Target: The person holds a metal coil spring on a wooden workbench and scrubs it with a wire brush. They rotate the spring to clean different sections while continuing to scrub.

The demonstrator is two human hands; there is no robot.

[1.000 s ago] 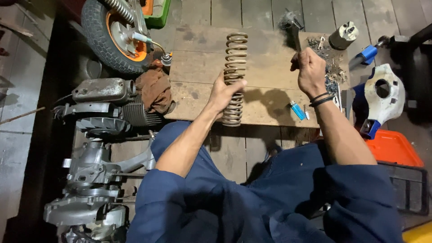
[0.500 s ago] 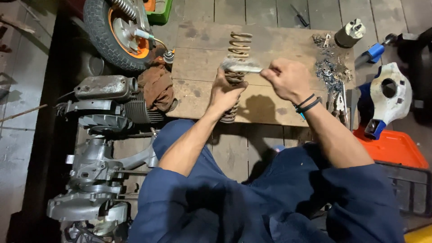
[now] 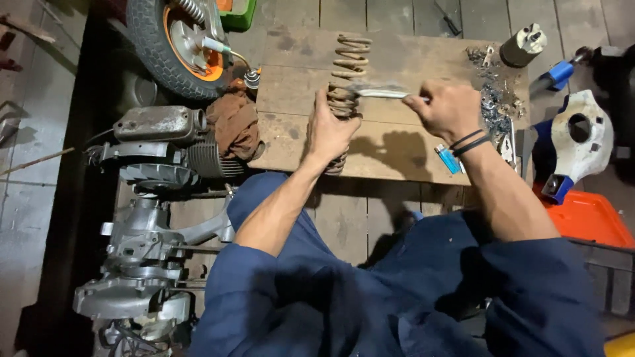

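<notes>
Rusty spring mid-board, left hand fingers wrapped; right hand pinching metal tool.

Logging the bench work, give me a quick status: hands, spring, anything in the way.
Left hand grips spring on board. Right hand holds metal tool against coils. Lighter, scrap pile beside right wrist.

Engine, brown rag, wheel, blue lighter, orange tray, grey cylinder.
</notes>
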